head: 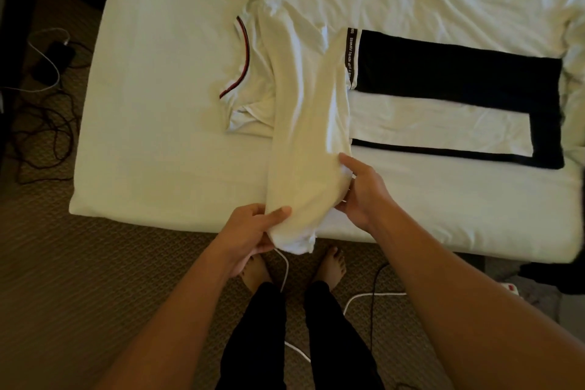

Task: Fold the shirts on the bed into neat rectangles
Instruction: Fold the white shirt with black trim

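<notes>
Altogether two shirts on one bed (pixel 158 136), white shirt (pixel 304 123) pinched by left hand (pixel 253 231) and right hand (pixel 361 190), black-and-white shirt (pixel 459 73) at 2 o'clock.

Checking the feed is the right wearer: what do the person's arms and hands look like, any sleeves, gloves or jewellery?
Both forearms are bare right up to the frame edge, with no sleeves showing. The left hand and right hand wear no gloves; no watch or wristband shows. A ring cannot be made out at this sharpness. Lower down, dark trousers and bare feet.
</notes>
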Motion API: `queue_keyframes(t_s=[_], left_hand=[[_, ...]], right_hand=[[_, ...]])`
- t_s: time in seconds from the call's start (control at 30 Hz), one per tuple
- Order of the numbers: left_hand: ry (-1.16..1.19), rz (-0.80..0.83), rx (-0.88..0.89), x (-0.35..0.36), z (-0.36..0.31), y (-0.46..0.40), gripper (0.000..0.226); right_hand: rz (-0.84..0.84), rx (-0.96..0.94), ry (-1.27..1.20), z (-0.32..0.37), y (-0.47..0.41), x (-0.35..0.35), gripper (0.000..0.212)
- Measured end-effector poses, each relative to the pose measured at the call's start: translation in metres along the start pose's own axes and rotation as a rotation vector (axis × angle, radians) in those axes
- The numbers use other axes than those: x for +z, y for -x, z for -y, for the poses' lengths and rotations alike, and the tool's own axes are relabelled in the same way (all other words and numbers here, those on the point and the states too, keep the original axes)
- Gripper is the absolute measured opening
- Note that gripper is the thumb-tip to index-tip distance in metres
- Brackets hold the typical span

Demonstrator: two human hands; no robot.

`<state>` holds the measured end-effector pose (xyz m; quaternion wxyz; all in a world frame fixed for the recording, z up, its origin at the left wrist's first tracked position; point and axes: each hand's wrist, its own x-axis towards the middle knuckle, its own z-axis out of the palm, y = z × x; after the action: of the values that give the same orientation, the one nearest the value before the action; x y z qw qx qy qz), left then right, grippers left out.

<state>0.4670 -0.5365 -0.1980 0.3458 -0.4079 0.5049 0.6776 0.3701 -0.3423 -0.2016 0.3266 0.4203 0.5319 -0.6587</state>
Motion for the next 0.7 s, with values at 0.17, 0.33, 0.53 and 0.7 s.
queue_keyframes(t_s=[0.17, 0.33, 0.53, 0.7], left_hand=[[-0.029, 0.058, -0.001, -0.007, 0.001, 0.003, 0.026], [-0.064, 0.092, -0.024, -0.015, 0.015, -0.002, 0.028], [-0.479, 0.130, -0.156, -0.030, 0.021, -0.011, 0.037], [-0.883, 0.113, -0.219, -0.034, 0.009, -0.022, 0.030]], right_hand=[[0.105, 0.021, 0.125, -0.005, -0.002, -0.014, 0.039], [0.197, 0.086, 0.296, -0.019, -0.001, -0.031, 0.039], [0.274, 0.094, 0.740, -0.024, -0.002, -0.042, 0.027], [0.272, 0.115, 1.223, -0.019, -0.002, -0.041, 0.028]])
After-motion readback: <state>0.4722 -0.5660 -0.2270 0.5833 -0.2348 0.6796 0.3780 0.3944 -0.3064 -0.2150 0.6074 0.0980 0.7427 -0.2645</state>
